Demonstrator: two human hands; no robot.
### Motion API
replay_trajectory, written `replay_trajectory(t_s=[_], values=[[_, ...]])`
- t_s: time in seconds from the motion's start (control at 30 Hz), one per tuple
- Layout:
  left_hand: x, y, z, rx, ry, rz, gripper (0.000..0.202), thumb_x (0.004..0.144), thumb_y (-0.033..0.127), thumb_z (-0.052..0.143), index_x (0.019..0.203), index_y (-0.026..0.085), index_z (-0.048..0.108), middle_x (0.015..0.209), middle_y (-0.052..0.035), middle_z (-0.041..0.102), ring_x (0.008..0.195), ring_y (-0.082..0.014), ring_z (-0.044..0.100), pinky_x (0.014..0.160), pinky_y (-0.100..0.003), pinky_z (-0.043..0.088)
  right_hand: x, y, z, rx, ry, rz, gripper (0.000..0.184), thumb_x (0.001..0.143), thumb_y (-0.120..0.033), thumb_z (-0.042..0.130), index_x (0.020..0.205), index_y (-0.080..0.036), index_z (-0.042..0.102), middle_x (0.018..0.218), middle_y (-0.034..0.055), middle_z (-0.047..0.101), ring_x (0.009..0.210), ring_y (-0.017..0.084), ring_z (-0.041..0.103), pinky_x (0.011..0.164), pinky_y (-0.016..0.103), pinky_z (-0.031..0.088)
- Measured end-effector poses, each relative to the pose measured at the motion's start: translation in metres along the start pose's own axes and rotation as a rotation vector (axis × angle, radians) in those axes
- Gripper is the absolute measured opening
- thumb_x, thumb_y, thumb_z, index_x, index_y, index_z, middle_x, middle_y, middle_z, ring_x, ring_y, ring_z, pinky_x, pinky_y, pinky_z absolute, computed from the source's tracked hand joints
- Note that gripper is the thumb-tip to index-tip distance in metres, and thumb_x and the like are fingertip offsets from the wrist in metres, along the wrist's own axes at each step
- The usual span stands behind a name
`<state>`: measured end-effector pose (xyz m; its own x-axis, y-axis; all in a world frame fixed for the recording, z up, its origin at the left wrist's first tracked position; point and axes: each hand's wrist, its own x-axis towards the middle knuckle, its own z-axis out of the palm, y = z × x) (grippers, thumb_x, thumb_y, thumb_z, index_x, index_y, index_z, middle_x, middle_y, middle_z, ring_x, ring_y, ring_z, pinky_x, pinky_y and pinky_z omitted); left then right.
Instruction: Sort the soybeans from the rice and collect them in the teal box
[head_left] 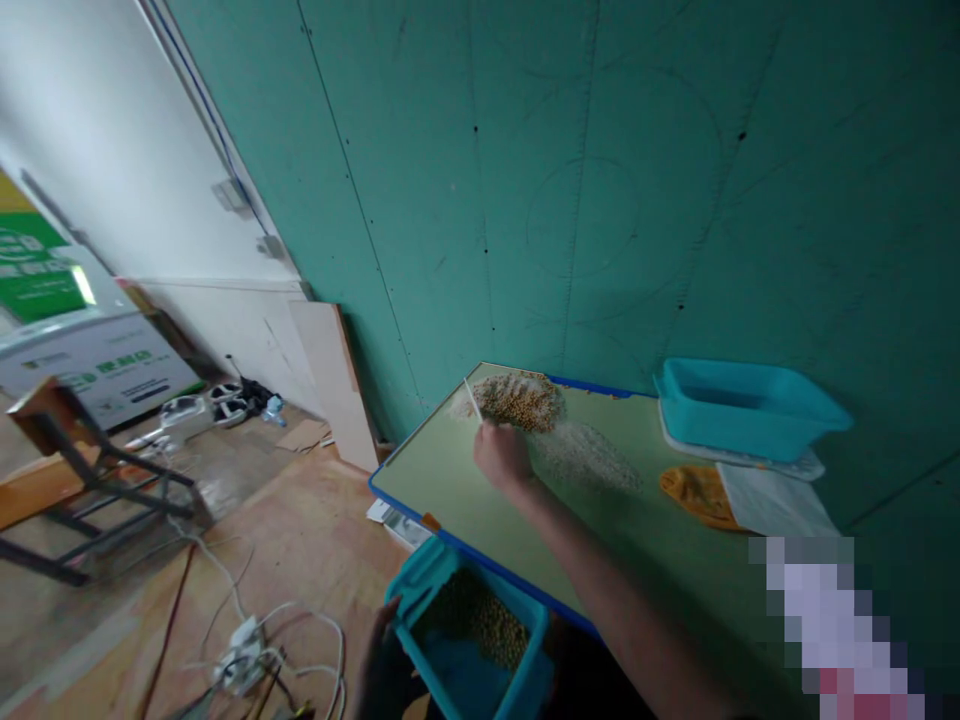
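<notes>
My right hand (pixel 502 458) is closed on a thin white stick (pixel 473 399), reaching over the pale green tabletop (pixel 435 450). The stick touches or hovers by the left side of a pile of tan beans (pixel 525 398); I cannot tell which. Beside it spreads a patch of small whitish grains (pixel 589 458). My left hand (pixel 382 640), in shadow, grips the left rim of a blue plastic bin (pixel 536 650) held below the table's front edge. Inside the bin lie many beans (pixel 495 630), with bare blue bottom showing near me.
At the table's right stand a turquoise basin (pixel 750 410), an orange cloth glove (pixel 697 495) and a white sheet (pixel 776 500). A green wall (pixel 600 200) rises behind. Cables with a power strip (pixel 244 650) lie on the floor left, near a wooden chair (pixel 67 470).
</notes>
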<state>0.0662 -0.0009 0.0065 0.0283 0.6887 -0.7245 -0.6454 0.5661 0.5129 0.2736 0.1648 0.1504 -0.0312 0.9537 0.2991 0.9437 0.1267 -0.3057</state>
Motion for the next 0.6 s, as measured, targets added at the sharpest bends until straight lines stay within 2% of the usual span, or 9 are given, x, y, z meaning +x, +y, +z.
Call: replay_trajectory(t_s=[0.2, 0.33, 0.47, 0.6], values=[[-0.015, 0.003, -0.008, -0.018, 0.022, 0.057, 0.058, 0.082, 0.045, 0.066, 0.137, 0.029, 0.058, 0.120, -0.0116, 0.076, 0.109, -0.0425, 0.070, 0.088, -0.056, 0.055, 0.017, 0.025, -0.029, 0.083, 0.065, 0.150, 0.033, 0.093, -0.022, 0.049, 0.096, -0.007, 0.078, 0.095, 0.0229, 0.077, 0.089, 0.026, 0.075, 0.071, 0.027, 0.050], [-0.017, 0.013, -0.009, 0.005, 0.003, 0.069, 0.064, 0.082, 0.047, 0.066, 0.142, 0.027, 0.055, 0.125, -0.0136, 0.075, 0.114, -0.0430, 0.069, 0.092, -0.057, 0.054, 0.027, 0.044, -0.039, 0.142, 0.124, 0.179, 0.031, 0.089, -0.021, 0.052, 0.091, -0.008, 0.079, 0.091, 0.0207, 0.078, 0.080, 0.023, 0.072, 0.064, 0.026, 0.044], [-0.013, 0.027, -0.014, 0.044, -0.014, 0.054, 0.068, 0.084, 0.054, 0.063, 0.145, 0.025, 0.054, 0.129, -0.0155, 0.073, 0.117, -0.0426, 0.067, 0.096, -0.057, 0.052, 0.037, 0.067, -0.036, 0.197, 0.215, 0.172, 0.028, 0.087, -0.025, 0.054, 0.078, -0.010, 0.077, 0.077, 0.0174, 0.076, 0.068, 0.021, 0.067, 0.059, 0.026, 0.039], [0.000, 0.041, -0.027, 0.067, -0.008, 0.013, 0.076, 0.085, 0.059, 0.061, 0.151, 0.023, 0.048, 0.131, -0.0172, 0.072, 0.119, -0.0411, 0.067, 0.097, -0.055, 0.052, 0.042, 0.087, -0.019, 0.267, 0.294, 0.208, 0.032, 0.087, -0.036, 0.058, 0.073, -0.012, 0.075, 0.074, 0.0151, 0.075, 0.068, 0.022, 0.066, 0.059, 0.027, 0.039]])
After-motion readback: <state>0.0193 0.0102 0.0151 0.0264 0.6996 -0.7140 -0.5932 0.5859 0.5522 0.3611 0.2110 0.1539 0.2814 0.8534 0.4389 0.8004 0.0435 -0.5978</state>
